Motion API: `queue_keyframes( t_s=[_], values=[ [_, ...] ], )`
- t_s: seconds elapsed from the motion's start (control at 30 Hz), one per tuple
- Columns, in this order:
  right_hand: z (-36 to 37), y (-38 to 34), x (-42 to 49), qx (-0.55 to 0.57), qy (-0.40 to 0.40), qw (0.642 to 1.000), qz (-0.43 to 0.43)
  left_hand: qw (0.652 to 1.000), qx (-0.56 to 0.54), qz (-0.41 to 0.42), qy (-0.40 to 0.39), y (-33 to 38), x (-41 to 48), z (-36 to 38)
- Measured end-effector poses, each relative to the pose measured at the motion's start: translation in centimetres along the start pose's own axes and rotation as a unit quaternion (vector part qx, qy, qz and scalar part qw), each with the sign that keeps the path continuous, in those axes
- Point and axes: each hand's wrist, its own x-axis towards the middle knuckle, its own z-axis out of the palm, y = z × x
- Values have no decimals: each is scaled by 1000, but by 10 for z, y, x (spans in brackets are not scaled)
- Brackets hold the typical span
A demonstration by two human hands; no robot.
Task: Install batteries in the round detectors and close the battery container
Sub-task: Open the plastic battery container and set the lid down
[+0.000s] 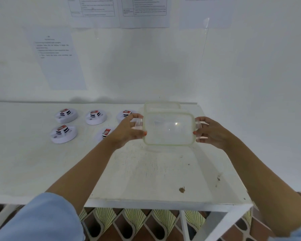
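Head view: your left hand and right hand each grip a short end of the clear rectangular plastic lid with greenish rim, fingers curled round its side flaps, holding it above the white table. The clear plastic container sits just behind it at the table's far edge, near the far right corner. Five round white detectors with red-and-black batteries fitted sit toward the far left.

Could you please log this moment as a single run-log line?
step: close container | left hand: grips lid | right hand: grips lid | lid: raised, not on container | detectors: five, batteries showing
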Motion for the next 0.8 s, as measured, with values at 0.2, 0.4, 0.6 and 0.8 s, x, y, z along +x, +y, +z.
queue_keyframes(
  t_s=[0.2,0.4,0.6,0.8],
  values=[
    [-6,19,-24,-34,-41,998,-41,991,102,59,-63,-11,-22,-4],
    [6,50,-42,-189,-39,973,-129,950,288,107,-58,-41,-32,-8],
    [18,80,-45,-364,-19,914,-178,902,389,164,-88,-70,-39,-12],
    [19,89,-41,-497,-28,853,-157,873,453,133,-118,-84,-34,-13]
  ],
)
